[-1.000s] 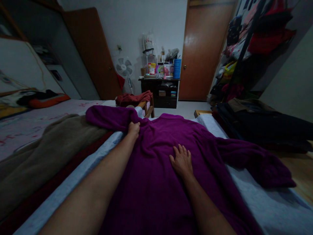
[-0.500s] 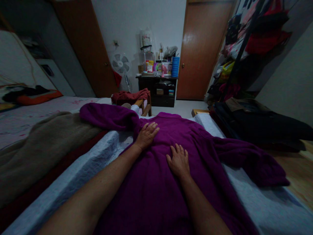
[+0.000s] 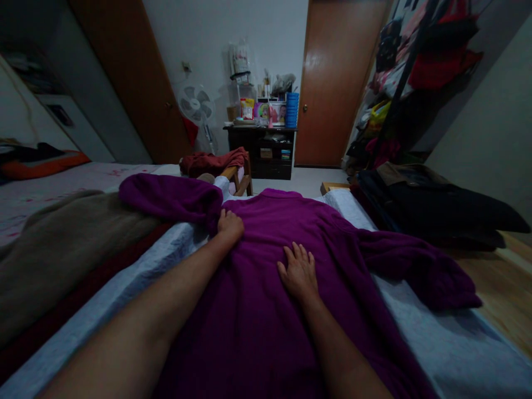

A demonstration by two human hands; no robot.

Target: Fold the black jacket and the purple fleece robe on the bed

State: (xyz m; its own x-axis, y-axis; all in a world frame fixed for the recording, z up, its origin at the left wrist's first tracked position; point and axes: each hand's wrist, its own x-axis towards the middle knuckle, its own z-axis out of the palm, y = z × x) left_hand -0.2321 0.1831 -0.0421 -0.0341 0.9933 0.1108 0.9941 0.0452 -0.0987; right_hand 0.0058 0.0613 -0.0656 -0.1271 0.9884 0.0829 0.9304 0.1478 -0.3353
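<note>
A purple long-sleeved top (image 3: 266, 310) lies spread over a light blue quilted bed cover (image 3: 440, 343), its collar at the far end. My left hand (image 3: 231, 224) is at the top's left shoulder, where the sleeve joins, with its fingers curled closed on the fabric. The left sleeve reaches out over a brown blanket (image 3: 78, 238). My right hand (image 3: 300, 270) rests flat on the middle of the top, fingers apart. The right sleeve stretches across the cover to the right, bent downward at its cuff.
A stack of dark folded clothes (image 3: 432, 199) stands at the right on a wooden surface (image 3: 494, 282). Beyond the bed are a reddish cloth (image 3: 214, 163) on a wooden frame, a white fan (image 3: 196, 105) and a dark cabinet (image 3: 260, 152). Bags and clothes hang at the right.
My left hand has moved left from the upper chest to the shoulder, and its fingers have closed on the cloth. My right hand stays flat on the top. The view has shifted slightly.
</note>
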